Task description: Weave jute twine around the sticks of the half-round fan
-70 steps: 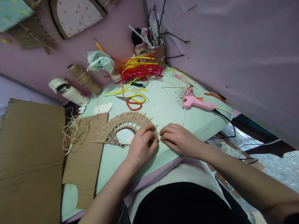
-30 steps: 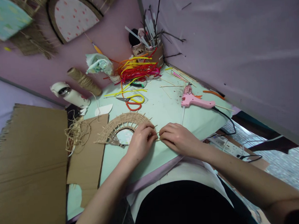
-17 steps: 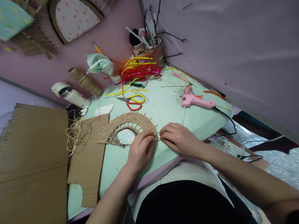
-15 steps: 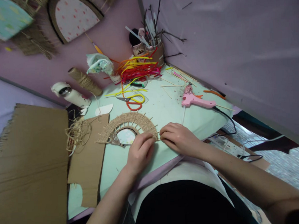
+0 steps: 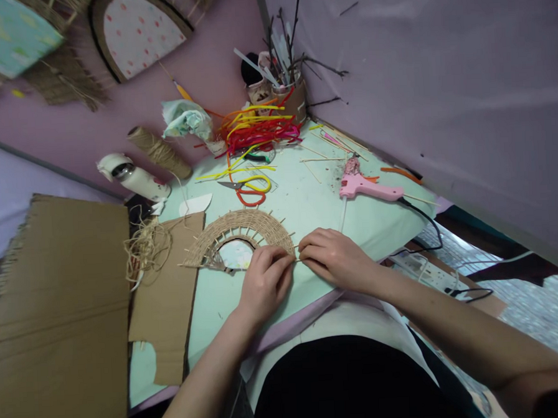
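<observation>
While the left hand [image 5: 263, 280] pinches the right end of the weave [image 5: 246, 221] on the table [image 5: 311, 201] and the right hand [image 5: 334, 254] apparently grips spokes [image 5: 297, 260] there, the weave seems filled across its arc, outer tips bare.

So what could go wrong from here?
A thin stick might snap or slip out of the woven arch, since the left hand and right hand have their fingers close together at its end. The cord of the pink glue gun hangs over the table edge, so a snag could drag the gun.
</observation>
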The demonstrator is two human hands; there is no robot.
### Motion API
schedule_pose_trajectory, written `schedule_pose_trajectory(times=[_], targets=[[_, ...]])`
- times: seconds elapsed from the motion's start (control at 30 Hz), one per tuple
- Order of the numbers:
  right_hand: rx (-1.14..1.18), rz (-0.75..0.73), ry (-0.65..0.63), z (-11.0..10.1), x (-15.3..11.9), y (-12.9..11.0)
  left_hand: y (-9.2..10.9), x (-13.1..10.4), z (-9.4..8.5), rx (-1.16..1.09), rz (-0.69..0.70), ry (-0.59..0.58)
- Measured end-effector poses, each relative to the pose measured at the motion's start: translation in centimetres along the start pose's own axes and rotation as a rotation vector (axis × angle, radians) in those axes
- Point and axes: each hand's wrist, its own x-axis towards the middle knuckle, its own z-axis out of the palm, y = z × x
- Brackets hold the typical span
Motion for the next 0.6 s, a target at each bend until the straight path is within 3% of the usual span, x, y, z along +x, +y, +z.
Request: schedule_pose_trajectory(times=[0.33, 0.6], targets=[[0.023, 0.056, 0.049, -0.1, 0.2, -0.5, 0.6, 0.8, 0.0, -0.069, -0.11, -0.01], [0.218, 0.022, 0.201, -1.7, 1.3, -2.3, 0.8, 1.0, -1.0, 0.028, -0.042, 0.216]])
